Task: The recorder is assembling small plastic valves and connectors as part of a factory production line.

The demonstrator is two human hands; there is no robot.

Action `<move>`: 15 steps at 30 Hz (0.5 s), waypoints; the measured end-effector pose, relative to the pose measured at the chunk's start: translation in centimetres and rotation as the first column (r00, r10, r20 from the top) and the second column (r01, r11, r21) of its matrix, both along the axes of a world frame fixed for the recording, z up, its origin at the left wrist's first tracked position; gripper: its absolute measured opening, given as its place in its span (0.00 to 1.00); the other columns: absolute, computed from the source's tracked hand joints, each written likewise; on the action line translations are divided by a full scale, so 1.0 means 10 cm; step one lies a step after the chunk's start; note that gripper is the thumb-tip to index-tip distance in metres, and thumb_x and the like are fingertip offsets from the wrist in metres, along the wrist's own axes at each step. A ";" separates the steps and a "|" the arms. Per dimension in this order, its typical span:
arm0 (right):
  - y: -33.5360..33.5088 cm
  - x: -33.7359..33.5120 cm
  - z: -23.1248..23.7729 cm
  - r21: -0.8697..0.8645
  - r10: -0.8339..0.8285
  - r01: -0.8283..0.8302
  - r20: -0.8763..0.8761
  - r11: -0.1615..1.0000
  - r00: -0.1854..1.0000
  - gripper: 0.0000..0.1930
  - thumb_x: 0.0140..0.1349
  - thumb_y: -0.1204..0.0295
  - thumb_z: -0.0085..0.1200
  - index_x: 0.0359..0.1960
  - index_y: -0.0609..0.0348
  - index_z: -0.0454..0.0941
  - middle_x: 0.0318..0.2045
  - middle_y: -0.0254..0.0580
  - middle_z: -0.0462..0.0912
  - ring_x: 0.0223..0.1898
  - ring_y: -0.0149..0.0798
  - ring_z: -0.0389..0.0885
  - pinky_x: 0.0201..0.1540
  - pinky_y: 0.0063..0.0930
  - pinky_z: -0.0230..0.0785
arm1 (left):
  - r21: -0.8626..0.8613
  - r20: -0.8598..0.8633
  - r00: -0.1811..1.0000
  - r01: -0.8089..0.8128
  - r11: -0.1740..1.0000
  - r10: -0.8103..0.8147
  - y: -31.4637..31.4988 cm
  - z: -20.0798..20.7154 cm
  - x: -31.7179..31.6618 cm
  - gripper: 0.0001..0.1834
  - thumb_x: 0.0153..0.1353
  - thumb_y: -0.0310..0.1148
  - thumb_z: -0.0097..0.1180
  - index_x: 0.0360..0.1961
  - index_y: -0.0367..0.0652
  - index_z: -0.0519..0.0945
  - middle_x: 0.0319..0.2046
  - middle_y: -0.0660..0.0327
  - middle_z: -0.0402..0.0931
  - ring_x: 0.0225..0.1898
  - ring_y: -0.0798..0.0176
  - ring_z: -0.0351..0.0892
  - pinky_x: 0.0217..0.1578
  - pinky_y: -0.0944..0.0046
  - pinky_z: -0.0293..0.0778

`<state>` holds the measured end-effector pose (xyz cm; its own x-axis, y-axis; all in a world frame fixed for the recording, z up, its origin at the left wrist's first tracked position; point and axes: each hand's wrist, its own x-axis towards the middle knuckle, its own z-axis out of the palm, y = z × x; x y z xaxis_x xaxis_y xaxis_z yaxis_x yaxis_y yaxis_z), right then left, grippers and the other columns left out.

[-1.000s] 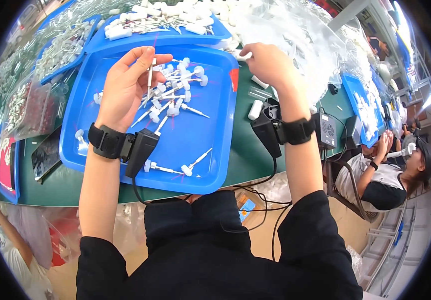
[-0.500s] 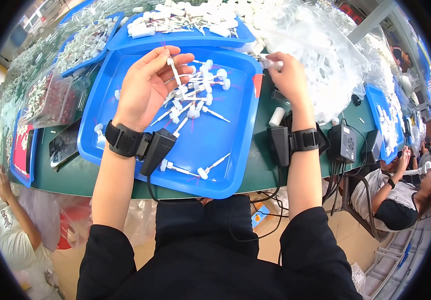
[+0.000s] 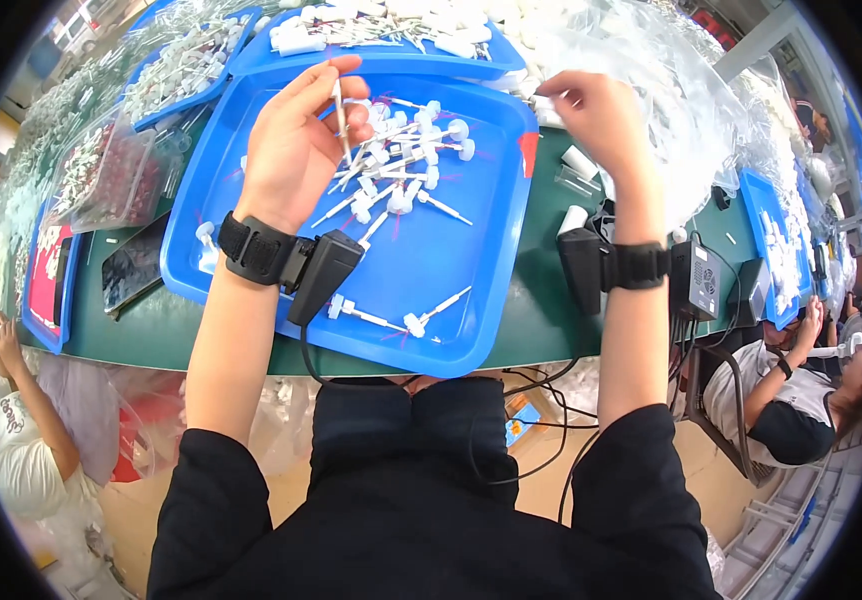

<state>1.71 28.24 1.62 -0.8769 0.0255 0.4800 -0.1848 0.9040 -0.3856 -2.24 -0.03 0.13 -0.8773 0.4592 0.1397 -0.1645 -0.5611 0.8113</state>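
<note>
My left hand is closed over the large blue tray, pinching a thin white stick between thumb and fingers. Below it in the tray lies a heap of white stick pieces with translucent round caps and fine pink threads. Two more such pieces rest near the tray's front edge. To the right, past the tray's far corner, my right hand is closed, fingers bent, beside loose white cylinders; whatever its fingertips hold is hidden.
Behind stands a blue tray of white cylinders and sticks. A clear plastic bag bulges at the right. A clear box, a dark phone and a black device with cables lie on the green table. People sit at both sides.
My left hand has tilted, so the stick now stands steeper. My right hand has moved up and right, and the white piece seen at its fingers before no longer shows clearly.
</note>
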 end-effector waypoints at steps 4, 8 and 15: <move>0.07 -0.19 -0.33 0.022 -0.024 0.021 0.110 1.000 0.994 0.09 0.47 0.74 0.56 0.32 0.57 0.82 0.28 0.47 0.81 0.30 0.46 0.80 0.38 0.33 0.71 | -0.099 -0.063 0.995 -0.083 0.992 0.077 0.07 0.00 0.00 0.12 0.64 0.35 0.48 0.44 0.38 0.72 0.40 0.53 0.77 0.33 0.67 0.75 0.37 0.67 0.74; 0.08 -0.30 -0.39 0.005 -0.062 0.062 0.111 0.998 0.992 0.08 0.48 0.74 0.56 0.32 0.56 0.83 0.31 0.48 0.79 0.33 0.47 0.78 0.39 0.34 0.70 | -0.085 -0.119 0.990 -0.079 0.993 0.069 0.08 0.05 -0.06 0.10 0.63 0.33 0.50 0.41 0.38 0.72 0.41 0.51 0.76 0.35 0.64 0.77 0.38 0.65 0.75; 0.11 -0.14 -0.41 -0.064 -0.205 0.198 -0.126 0.978 0.971 0.11 0.48 0.70 0.60 0.32 0.61 0.76 0.30 0.48 0.78 0.31 0.45 0.77 0.36 0.35 0.69 | -0.118 0.018 0.999 -0.032 0.993 0.034 0.08 0.08 0.08 0.10 0.63 0.31 0.48 0.44 0.40 0.72 0.32 0.63 0.73 0.21 0.76 0.59 0.23 0.75 0.58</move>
<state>0.31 29.37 -2.44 -0.7806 0.2223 0.5842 -0.0532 0.9076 -0.4164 -1.48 0.78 0.92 -0.8942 0.4423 0.0690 -0.1643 -0.4676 0.8685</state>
